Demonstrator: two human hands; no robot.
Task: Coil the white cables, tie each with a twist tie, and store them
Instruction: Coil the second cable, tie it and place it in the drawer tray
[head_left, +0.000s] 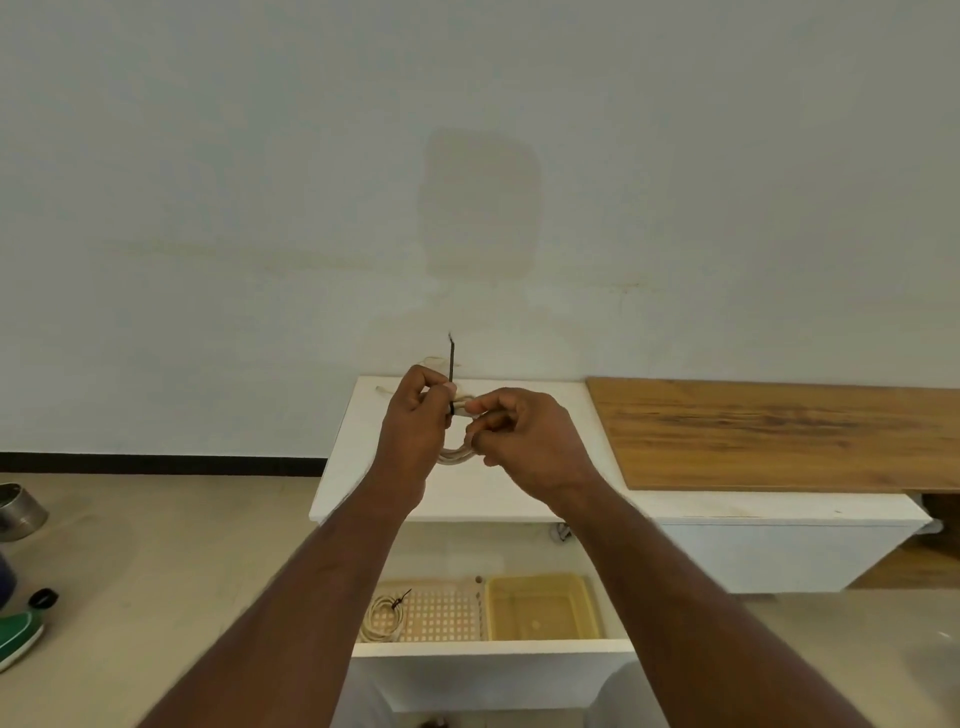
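I hold a coiled white cable (457, 453) in the air above the white cabinet top (467, 493). My left hand (413, 431) pinches a dark twist tie (452, 364) that wraps the coil and sticks upward. My right hand (524, 441) grips the coil just right of the tie, fingers curled round the strands. Most of the coil is hidden behind my hands. Below, in the open drawer (488, 647), a second coiled white cable (383, 618) with a dark tie lies on a perforated tray (441, 613).
A yellow plastic bin (543, 605) sits in the drawer right of the tray. A wooden board (779, 431) lies on the low white unit at right. On the floor at left stand a metal pot (18, 512) and a green object (21, 636).
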